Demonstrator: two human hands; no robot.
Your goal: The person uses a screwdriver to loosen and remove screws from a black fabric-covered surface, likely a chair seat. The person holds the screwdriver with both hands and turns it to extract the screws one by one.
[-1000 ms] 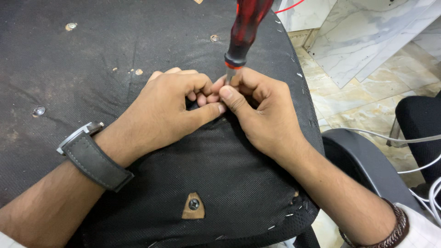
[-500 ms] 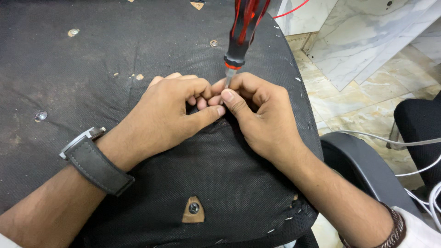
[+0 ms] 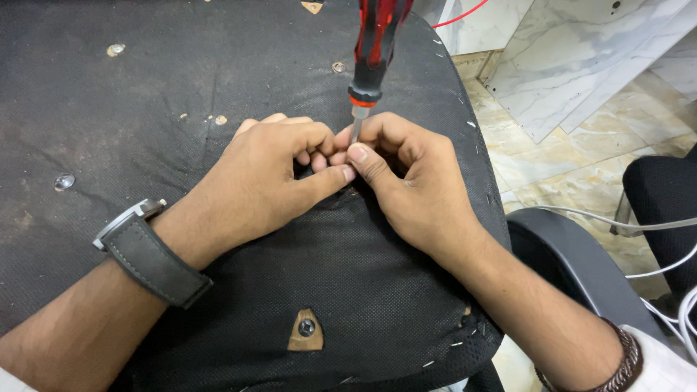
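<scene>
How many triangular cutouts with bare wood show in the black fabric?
2: one triangular cutout with a bolt near the bottom edge, another cropped at the top edge. Hands may hide more.

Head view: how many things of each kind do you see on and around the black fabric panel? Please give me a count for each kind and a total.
Hands: 2, left hand and right hand
Screwdriver with red and black handle: 1
Wristwatch with grey strap: 1
Brown bracelet: 1
Black fabric panel: 1
Total: 6
</scene>
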